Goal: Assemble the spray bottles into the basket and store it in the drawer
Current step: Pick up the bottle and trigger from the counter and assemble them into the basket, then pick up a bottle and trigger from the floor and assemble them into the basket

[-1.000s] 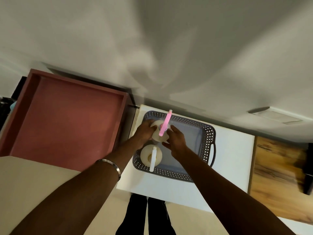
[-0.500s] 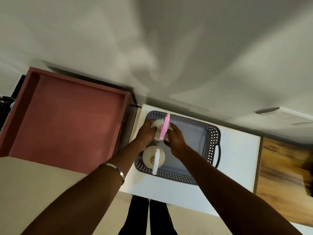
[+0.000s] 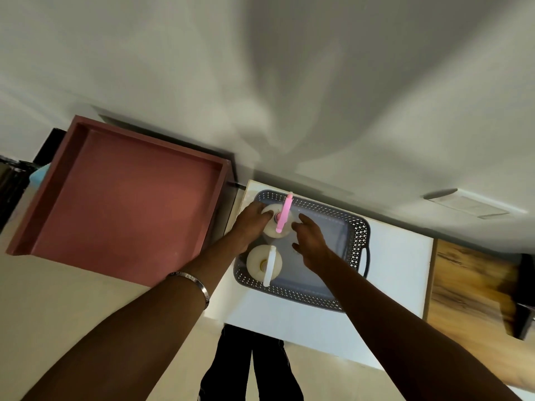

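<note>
A grey perforated basket [image 3: 356, 228] sits on a white table [image 3: 401, 273]. Two cream spray bottles stand upright in its left end. The pink-headed spray bottle [image 3: 282, 217] is at the far corner, and the white-headed spray bottle [image 3: 264, 263] stands just in front of it. My left hand [image 3: 251, 225] wraps the pink-headed bottle's left side, fingertips on its shoulder. My right hand [image 3: 310, 237] hovers inside the basket at that bottle's right side, fingers spread and barely at its edge, holding nothing.
A dark red open drawer [image 3: 124, 204] lies left of the table, almost touching it. A wooden surface [image 3: 470, 287] adjoins the table on the right. My legs in black trousers [image 3: 246, 369] stand at the table's near edge. The basket's right half is bare.
My right hand's fingers have loosened and drawn slightly off the pink-headed bottle. My left hand stays on it. The bottles and basket have not moved.
</note>
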`<action>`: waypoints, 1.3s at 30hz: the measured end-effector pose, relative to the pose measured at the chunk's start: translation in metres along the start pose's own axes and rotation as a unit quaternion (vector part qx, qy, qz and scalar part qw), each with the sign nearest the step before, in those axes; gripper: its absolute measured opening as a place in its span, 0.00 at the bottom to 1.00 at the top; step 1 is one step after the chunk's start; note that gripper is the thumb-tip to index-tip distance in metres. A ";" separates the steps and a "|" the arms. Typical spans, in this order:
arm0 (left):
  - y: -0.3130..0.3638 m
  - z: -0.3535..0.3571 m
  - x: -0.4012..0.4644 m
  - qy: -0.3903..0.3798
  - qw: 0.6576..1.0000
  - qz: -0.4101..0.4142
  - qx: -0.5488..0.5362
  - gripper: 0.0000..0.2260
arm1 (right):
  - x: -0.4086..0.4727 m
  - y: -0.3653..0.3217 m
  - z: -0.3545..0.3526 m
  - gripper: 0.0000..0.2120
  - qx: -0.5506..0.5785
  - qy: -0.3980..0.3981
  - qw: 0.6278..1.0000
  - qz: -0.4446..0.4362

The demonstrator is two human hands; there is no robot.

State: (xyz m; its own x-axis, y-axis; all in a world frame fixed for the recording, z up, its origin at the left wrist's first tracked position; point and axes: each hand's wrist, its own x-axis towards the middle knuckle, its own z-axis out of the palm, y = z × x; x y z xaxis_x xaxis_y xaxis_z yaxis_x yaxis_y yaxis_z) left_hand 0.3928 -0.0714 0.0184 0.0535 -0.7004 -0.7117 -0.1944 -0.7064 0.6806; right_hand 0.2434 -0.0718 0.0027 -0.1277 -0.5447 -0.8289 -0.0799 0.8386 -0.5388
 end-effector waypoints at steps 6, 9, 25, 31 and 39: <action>0.016 -0.027 -0.063 0.073 0.997 0.023 -0.018 0.03 | -0.047 -0.006 -0.024 0.26 -0.087 -0.016 0.995 -0.055; 0.008 -0.032 -0.100 0.092 0.995 0.021 -0.028 0.15 | -0.071 -0.007 -0.033 0.26 -0.121 -0.025 0.989 -0.082; -0.174 -0.026 -0.319 0.258 0.950 -0.021 -0.177 0.17 | -0.245 0.071 -0.030 0.14 -0.271 0.000 0.886 -0.378; -0.289 -0.025 -0.426 0.333 0.913 -0.067 -0.226 0.19 | -0.312 0.164 0.011 0.12 -0.402 -0.087 0.785 -0.464; -0.460 -0.017 -0.574 0.407 0.831 -0.122 -0.358 0.19 | -0.402 0.318 0.107 0.27 -0.589 -0.259 0.645 -0.411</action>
State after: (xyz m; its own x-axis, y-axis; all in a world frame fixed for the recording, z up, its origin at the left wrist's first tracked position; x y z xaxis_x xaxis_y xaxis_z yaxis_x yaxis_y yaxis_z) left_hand 0.4686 0.6537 0.1163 0.7077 -0.1576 -0.6887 0.5371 -0.5133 0.6693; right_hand 0.3756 0.4141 0.1484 0.7607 -0.4781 -0.4391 -0.6451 -0.4819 -0.5929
